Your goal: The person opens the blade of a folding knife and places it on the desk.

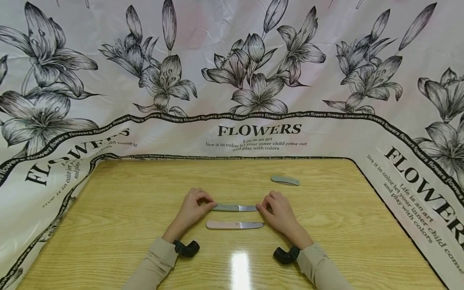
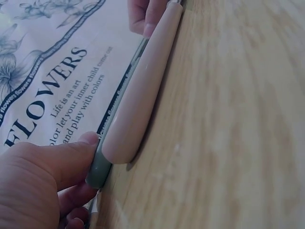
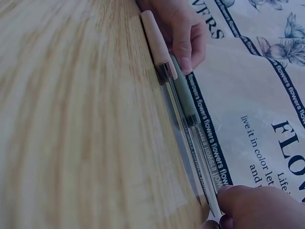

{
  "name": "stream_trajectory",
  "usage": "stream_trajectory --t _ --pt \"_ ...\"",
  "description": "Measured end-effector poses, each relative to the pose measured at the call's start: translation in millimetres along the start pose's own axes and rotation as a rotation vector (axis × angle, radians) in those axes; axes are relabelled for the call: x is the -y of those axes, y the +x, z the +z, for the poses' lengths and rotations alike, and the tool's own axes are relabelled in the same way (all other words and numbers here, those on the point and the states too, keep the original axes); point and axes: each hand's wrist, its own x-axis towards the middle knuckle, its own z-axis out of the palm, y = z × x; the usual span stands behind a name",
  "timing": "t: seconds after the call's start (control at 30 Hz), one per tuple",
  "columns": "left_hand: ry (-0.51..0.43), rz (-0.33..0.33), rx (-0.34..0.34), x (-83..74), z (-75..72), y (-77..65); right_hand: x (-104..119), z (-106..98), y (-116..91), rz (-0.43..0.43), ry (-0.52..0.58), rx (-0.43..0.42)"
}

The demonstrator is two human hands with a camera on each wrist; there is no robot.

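Observation:
A paring knife with a grey-green handle (image 1: 225,208) lies crosswise in front of the person, its blade (image 1: 247,208) pointing right. The left hand (image 1: 195,204) pinches the handle's butt end between thumb and fingers; in the left wrist view that green end (image 2: 99,168) shows between them. At the other end, the right hand (image 1: 277,211) pinches the blade's tip, and the right wrist view has its thumb (image 3: 231,195) against the metal. Nearer the person, parallel to it, a knife with a pale pink handle (image 1: 222,225) rests on the table, blade also to the right.
Behind the right hand lies a slim, slightly curved grey-green piece (image 1: 285,180) with a small hole at its right end. The wood-grain table (image 1: 127,233) is bordered at the back and sides by a white flower-printed sheet (image 1: 253,141). Each wrist wears a black camera mount (image 1: 188,249).

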Motion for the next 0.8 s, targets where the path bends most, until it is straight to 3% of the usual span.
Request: stream_trajectory --t 0.47,0.63,0.8 --pt "-0.002 -0.003 -0.005 0.6 0.0 0.0 4.7 -2.9 1.8 0.026 0.029 -0.015" --pt "-0.088 -0.042 -0.017 -1.9 -1.9 -0.9 3.5 -2.9 3.8 0.066 0.087 -0.023" --pt "-0.17 -0.108 -0.006 -6.6 -4.3 2.5 -2.4 -2.0 6.8 0.038 0.11 -0.126"
